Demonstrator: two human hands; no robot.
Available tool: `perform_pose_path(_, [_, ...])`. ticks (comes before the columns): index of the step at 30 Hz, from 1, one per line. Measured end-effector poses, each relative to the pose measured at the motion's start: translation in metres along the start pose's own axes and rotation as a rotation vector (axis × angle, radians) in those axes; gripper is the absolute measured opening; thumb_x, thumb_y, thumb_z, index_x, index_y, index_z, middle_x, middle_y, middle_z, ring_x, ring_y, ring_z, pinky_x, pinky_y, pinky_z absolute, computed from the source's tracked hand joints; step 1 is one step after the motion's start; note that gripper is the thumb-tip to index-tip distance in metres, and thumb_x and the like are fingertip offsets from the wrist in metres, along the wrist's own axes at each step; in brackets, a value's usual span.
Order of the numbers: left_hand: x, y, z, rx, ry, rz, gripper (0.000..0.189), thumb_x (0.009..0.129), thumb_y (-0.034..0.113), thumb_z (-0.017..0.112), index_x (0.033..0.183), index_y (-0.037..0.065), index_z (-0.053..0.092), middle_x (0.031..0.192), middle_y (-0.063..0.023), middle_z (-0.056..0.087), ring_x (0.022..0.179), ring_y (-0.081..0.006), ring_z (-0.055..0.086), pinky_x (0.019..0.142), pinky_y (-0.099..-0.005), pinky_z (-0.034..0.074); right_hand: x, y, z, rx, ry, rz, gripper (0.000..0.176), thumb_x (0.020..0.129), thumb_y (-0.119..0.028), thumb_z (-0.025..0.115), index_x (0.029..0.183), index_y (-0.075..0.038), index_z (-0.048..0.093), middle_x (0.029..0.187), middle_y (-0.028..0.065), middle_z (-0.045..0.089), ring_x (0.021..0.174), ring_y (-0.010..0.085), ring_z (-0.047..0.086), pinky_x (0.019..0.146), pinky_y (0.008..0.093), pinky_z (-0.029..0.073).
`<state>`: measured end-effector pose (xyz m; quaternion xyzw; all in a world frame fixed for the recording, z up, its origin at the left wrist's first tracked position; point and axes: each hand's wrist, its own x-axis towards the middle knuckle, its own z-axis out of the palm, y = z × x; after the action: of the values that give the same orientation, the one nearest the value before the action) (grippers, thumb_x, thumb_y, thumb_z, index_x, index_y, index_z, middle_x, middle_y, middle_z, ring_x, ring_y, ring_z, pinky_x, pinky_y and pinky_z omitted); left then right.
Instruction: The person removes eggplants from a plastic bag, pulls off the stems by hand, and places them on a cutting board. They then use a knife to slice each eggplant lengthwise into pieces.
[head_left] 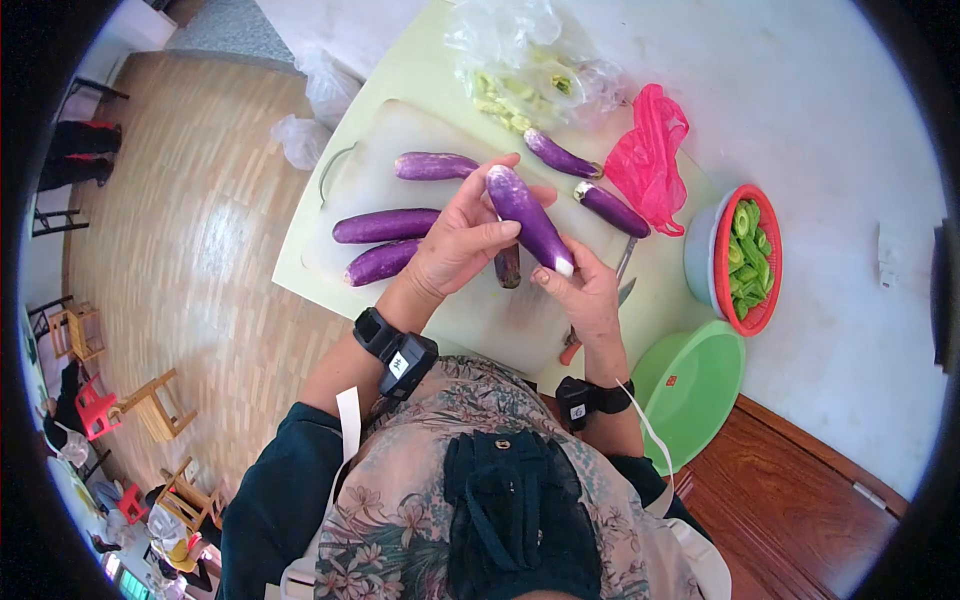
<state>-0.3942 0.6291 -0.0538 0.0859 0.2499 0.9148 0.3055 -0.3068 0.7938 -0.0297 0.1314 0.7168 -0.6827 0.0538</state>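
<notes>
A purple eggplant [532,220] is held up over the white cutting board [450,310], tilted, with a pale white tip at its lower end. My left hand [465,235] is closed around its upper part, thumb on top. Near the white tip, my right hand [588,295] pinches the lower end. More eggplants [385,226] lie on the board to the left, and one [508,268] sits partly hidden beneath the held one. Two others [612,208] rest to the right. A knife with an orange handle [570,347] lies partly under my right hand.
A clear plastic bag [530,60] with pale green scraps and a pink plastic bag [650,155] are at the back. On the right stand a red basket [718,260] of green vegetable pieces and a green basin [690,390]. Stools [155,405] stand on the floor far left.
</notes>
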Motion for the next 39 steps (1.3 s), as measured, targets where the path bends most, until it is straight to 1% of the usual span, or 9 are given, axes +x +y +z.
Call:
perform_pose_path(3, [0.000, -0.002, -0.002, 0.114, 0.032, 0.007, 0.060, 0.083, 0.002, 0.064, 0.135, 0.008, 0.034, 0.120, -0.0179, 0.056, 0.108, -0.0212, 0.057, 0.092, -0.0329, 0.047, -0.001, -0.002, -0.001, 0.005, -0.030, 0.112, 0.047, 0.083, -0.016, 0.070, 0.121, 0.006, 0.052, 0.093, 0.0069, 0.063, 0.077, 0.0112, 0.061, 0.070, 0.0238, 0.050])
perform_pose_path(7, [-0.002, -0.007, -0.005, 0.233, 0.111, 0.055, 0.055, 0.082, 0.004, 0.067, 0.128, 0.007, 0.038, 0.111, -0.0149, 0.060, 0.099, -0.0192, 0.060, 0.087, -0.0316, 0.049, -0.001, -0.002, 0.000, 0.082, -0.058, 0.106, 0.044, 0.085, -0.018, 0.068, 0.119, 0.006, 0.053, 0.083, 0.0049, 0.063, 0.070, 0.0104, 0.060, 0.066, 0.0241, 0.049])
perform_pose_path(10, [-0.002, -0.004, -0.005, 0.274, 0.136, 0.071, 0.054, 0.079, 0.004, 0.069, 0.124, 0.009, 0.040, 0.111, -0.0155, 0.060, 0.107, -0.0273, 0.059, 0.095, -0.0420, 0.045, 0.000, -0.003, 0.000, 0.085, -0.133, 0.086, 0.041, 0.087, -0.021, 0.065, 0.117, 0.005, 0.054, 0.080, 0.0045, 0.062, 0.070, 0.0108, 0.060, 0.064, 0.0237, 0.048])
perform_pose_path(16, [-0.002, 0.001, -0.001, 0.259, 0.078, -0.001, 0.054, 0.079, 0.006, 0.071, 0.124, 0.009, 0.042, 0.108, -0.0137, 0.061, 0.107, -0.0247, 0.059, 0.094, -0.0388, 0.046, 0.001, -0.001, 0.005, 0.050, -0.099, 0.045, 0.040, 0.089, -0.025, 0.063, 0.115, 0.005, 0.055, 0.080, 0.0045, 0.063, 0.070, 0.0105, 0.060, 0.064, 0.0237, 0.047])
perform_pose_path(22, [-0.004, -0.001, -0.008, 0.521, 0.197, 0.021, 0.035, 0.088, 0.017, 0.064, 0.117, 0.005, 0.049, 0.097, -0.0086, 0.064, 0.090, -0.0161, 0.063, 0.077, -0.0286, 0.052, 0.004, 0.004, 0.005, -0.038, -0.143, 0.059, 0.038, 0.092, -0.029, 0.057, 0.109, 0.004, 0.057, 0.076, 0.0056, 0.062, 0.068, 0.0112, 0.058, 0.063, 0.0245, 0.046])
perform_pose_path(27, [-0.005, 0.017, -0.024, 0.379, 0.280, -0.013, 0.033, 0.098, 0.030, 0.047, 0.111, 0.002, 0.057, 0.101, -0.0103, 0.065, 0.090, -0.0177, 0.064, 0.074, -0.0279, 0.051, 0.000, -0.002, 0.012, 0.487, -0.263, 0.214, 0.051, 0.098, -0.040, 0.041, 0.109, 0.007, 0.055, 0.063, 0.0054, 0.054, 0.056, 0.0154, 0.052, 0.055, 0.0279, 0.044])
perform_pose_path(29, [-0.014, 0.025, -0.034, 0.477, 0.306, 0.011, 0.030, 0.095, 0.025, 0.054, 0.114, 0.002, 0.057, 0.104, -0.0115, 0.065, 0.091, -0.0191, 0.064, 0.076, -0.0297, 0.052, 0.002, 0.000, 0.011, 0.547, -0.273, 0.213, 0.055, 0.098, -0.043, 0.038, 0.109, 0.009, 0.054, 0.059, 0.0041, 0.049, 0.051, 0.0148, 0.047, 0.052, 0.0277, 0.041])
perform_pose_path(32, [-0.037, 0.035, -0.059, 1.460, 0.328, 0.234, 0.044, 0.076, 0.016, 0.073, 0.115, 0.004, 0.057, 0.101, -0.0166, 0.063, 0.097, -0.0309, 0.061, 0.085, -0.0373, 0.050, 0.005, 0.003, 0.008, 0.643, -0.281, 0.216, 0.060, 0.098, -0.046, 0.034, 0.111, 0.010, 0.052, 0.054, 0.0022, 0.043, 0.046, 0.0137, 0.040, 0.047, 0.0272, 0.037])
perform_pose_path(39, [-0.075, 0.035, -0.071, 2.201, 0.066, 0.073, 0.083, 0.058, 0.022, 0.082, 0.131, 0.010, 0.045, 0.129, -0.0157, 0.043, 0.120, -0.0371, 0.042, 0.101, -0.0507, 0.032, 0.011, 0.017, -0.001, 0.648, -0.255, 0.227, 0.060, 0.098, -0.046, 0.032, 0.112, 0.009, 0.052, 0.058, 0.0044, 0.046, 0.050, 0.0148, 0.043, 0.051, 0.0277, 0.038])
